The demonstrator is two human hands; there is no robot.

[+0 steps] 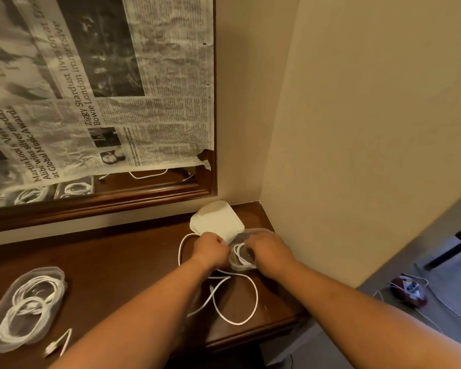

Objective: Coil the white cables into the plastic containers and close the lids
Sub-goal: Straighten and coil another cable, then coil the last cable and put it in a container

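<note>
A small clear plastic container (244,265) sits near the back right corner of the dark wooden table (117,262). Its white lid (217,219) leans open against the wall behind it. Part of a white cable (240,253) is coiled inside the container, and the rest trails in loose loops (253,299) toward the table's front edge. My left hand (210,247) holds the cable at the container's left rim. My right hand (268,250) is curled over the container's right side, fingers on the coil. At the left stands a closed container (24,307) with coiled white cables inside.
A loose white cable end (60,342) lies at the front left of the table. A framed mirror covered with newspaper (91,89) hangs on the wall. The beige side wall (357,129) bounds the table on the right. A red object (410,290) with cables lies on the floor.
</note>
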